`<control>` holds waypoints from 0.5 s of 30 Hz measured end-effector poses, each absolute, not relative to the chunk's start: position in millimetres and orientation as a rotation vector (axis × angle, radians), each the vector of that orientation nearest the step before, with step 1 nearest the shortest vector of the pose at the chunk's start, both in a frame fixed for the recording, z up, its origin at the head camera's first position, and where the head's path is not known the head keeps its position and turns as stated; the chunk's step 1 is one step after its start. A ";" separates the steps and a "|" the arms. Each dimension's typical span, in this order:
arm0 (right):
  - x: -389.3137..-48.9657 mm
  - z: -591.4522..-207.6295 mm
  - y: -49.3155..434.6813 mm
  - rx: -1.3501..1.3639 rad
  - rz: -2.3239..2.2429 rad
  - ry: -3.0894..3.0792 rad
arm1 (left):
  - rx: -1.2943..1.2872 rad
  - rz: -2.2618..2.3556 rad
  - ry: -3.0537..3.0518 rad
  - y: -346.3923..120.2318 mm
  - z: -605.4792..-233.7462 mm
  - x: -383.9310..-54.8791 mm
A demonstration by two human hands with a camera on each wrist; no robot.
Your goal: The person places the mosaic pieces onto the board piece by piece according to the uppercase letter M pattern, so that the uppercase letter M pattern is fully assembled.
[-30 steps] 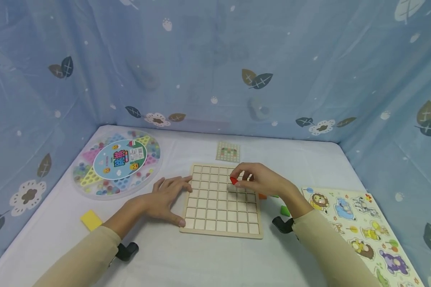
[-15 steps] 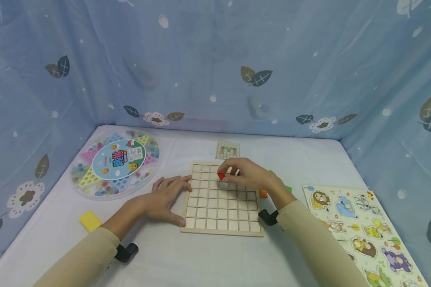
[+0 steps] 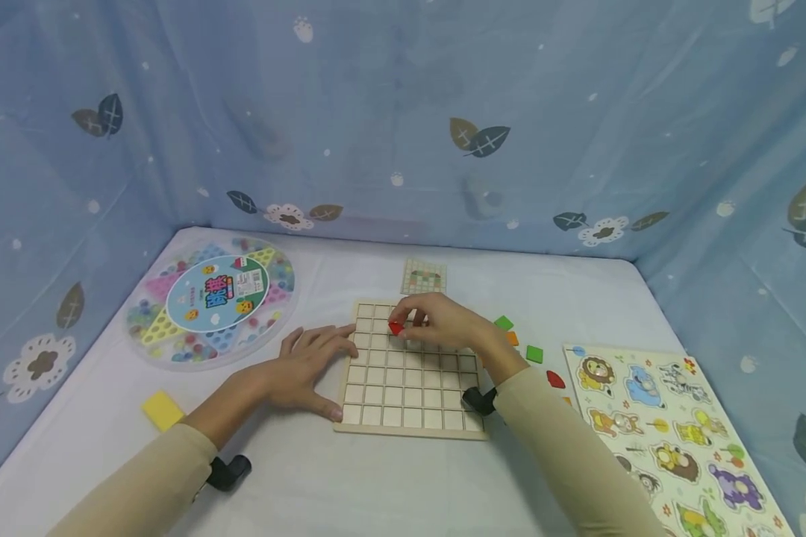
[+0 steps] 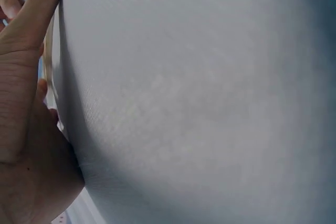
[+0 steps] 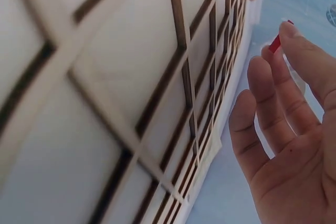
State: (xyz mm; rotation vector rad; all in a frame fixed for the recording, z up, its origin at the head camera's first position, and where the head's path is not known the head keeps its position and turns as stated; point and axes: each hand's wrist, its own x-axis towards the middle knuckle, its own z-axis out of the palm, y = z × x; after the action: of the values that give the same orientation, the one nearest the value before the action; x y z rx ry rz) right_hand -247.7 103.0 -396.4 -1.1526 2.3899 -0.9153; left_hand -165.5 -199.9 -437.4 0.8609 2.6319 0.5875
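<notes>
A wooden grid board lies flat on the white table, its cells bare where they show. My right hand is over its upper part and pinches a small red piece between thumb and finger. The right wrist view shows that red piece edge-on at the fingertips, apart from the grid beside it. My left hand rests at the board's left edge with spread fingers, thumb near the lower left corner. In the left wrist view the left hand fills the left side against white cloth.
A small pattern card lies behind the board. Green, orange and red pieces are scattered to the right, beside an animal puzzle board. On the left are a round marble game and a yellow block.
My right hand has moved left across the board with the red piece. More loose pieces on the right now show past the forearm. My left hand stays at the board's edge.
</notes>
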 end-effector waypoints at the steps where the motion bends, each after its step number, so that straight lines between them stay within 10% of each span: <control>1: -248.1 -396.9 101.0 -1.150 -0.908 2.392 | 0.858 0.587 2.632 -200.0 -437.3 -165.6; 15: -250.4 -404.6 82.0 -1.151 -0.838 2.393 | 0.818 0.611 2.637 -201.2 -438.7 -165.7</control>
State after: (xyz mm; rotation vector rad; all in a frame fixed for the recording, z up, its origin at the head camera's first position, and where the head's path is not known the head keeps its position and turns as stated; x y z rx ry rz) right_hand -250.4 82.0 -404.6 -1.1511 2.3933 -0.8383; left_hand -165.7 -201.2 -438.7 0.8176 2.6366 0.6113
